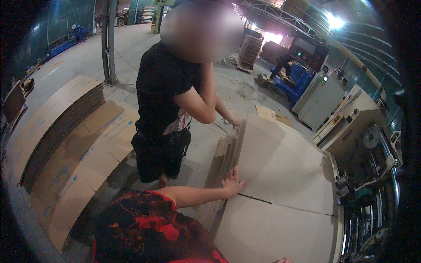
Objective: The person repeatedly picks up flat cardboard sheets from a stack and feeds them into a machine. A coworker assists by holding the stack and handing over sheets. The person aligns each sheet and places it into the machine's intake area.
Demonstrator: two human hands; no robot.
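Observation:
A large pale cardboard sheet (285,162) lies in front of me, with a dark slot cut in from its left edge and a crease line running across it. My left hand (233,183) rests on that left edge beside the slot, fingers apart and gripping nothing. Only a little of my right hand (283,260) shows at the bottom edge, over the near part of the sheet; its fingers are mostly cut off. Layered cardboard edges (218,164) show beneath and left of the sheet.
A co-worker in a black shirt (162,83) stands at the far left corner, one hand at the sheet's edge. Stacked printed cardboard (66,105) stands left. A machine with rollers (368,197) borders the sheet's right side. Farther back are a grey cabinet (322,98) and another person.

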